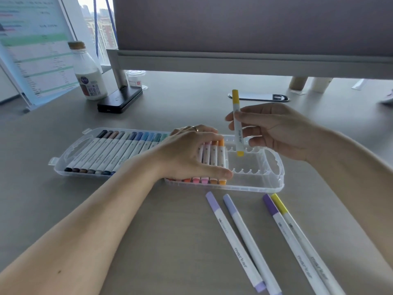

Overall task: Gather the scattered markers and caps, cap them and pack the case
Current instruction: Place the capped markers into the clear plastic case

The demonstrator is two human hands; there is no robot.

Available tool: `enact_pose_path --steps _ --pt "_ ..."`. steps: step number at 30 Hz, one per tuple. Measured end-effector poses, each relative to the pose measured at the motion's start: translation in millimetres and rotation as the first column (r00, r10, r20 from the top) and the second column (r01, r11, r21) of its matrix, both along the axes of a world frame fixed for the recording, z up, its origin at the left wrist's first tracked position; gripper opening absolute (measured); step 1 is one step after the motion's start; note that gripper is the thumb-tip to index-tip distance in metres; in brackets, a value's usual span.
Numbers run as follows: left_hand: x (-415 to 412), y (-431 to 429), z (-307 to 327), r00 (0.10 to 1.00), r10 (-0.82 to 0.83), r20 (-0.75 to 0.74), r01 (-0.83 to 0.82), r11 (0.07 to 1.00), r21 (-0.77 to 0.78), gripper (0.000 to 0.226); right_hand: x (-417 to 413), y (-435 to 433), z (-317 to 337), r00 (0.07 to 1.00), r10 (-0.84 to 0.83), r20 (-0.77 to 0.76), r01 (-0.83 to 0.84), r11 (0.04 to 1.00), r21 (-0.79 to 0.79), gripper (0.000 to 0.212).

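Head view, packing step: right hand point(274, 130) pinches yellow marker point(237, 124) upright over case point(274, 179)'s empty slots; left hand point(191, 154) spread flat on packed markers point(119, 150). Next move, likely: lay it flat beside orange marker point(221, 155).

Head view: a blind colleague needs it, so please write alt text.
The right hand holds a yellow marker upright over the empty end of a clear case, the left hand resting on packed markers. Four loose markers lie nearby.
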State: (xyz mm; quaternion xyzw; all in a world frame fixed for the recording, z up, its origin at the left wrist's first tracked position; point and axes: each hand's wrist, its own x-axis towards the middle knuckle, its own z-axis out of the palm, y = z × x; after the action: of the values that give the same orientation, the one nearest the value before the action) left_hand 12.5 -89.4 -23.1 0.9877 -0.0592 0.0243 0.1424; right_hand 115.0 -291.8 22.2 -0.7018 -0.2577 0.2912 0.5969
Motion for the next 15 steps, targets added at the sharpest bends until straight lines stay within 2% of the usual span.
enact_pose_path --steps 3,8,10,12,15 --pt "-2.3 9.1 -0.7 1.0 0.024 -0.003 -0.024 1.0 0.005 0.105 0.0 0.0 1.0 0.998 -0.047 0.046 0.049 0.998 -0.046 0.015" --pt "-7.6 12.1 -2.0 0.999 0.042 0.016 -0.041 0.999 -0.002 0.1 -6.0 3.2 -0.1 0.997 -0.076 0.022 0.077 0.996 -0.047 0.017" --pt "-8.5 10.0 -1.6 0.992 0.07 0.1 -0.063 0.995 -0.075 0.087 -9.1 6.1 -1.6 0.997 -0.074 0.025 0.075 0.995 -0.063 0.018" --pt "-9.3 7.7 1.2 0.966 0.083 0.245 -0.037 0.982 -0.186 0.077 -13.2 9.9 -2.7 0.997 -0.077 0.031 0.079 0.994 -0.078 0.015" --pt "-9.9 2.0 5.9 0.93 0.034 0.367 0.055 0.972 -0.229 0.086 -18.4 14.4 -6.9 0.994 -0.075 0.078 0.086 0.985 -0.151 0.011"
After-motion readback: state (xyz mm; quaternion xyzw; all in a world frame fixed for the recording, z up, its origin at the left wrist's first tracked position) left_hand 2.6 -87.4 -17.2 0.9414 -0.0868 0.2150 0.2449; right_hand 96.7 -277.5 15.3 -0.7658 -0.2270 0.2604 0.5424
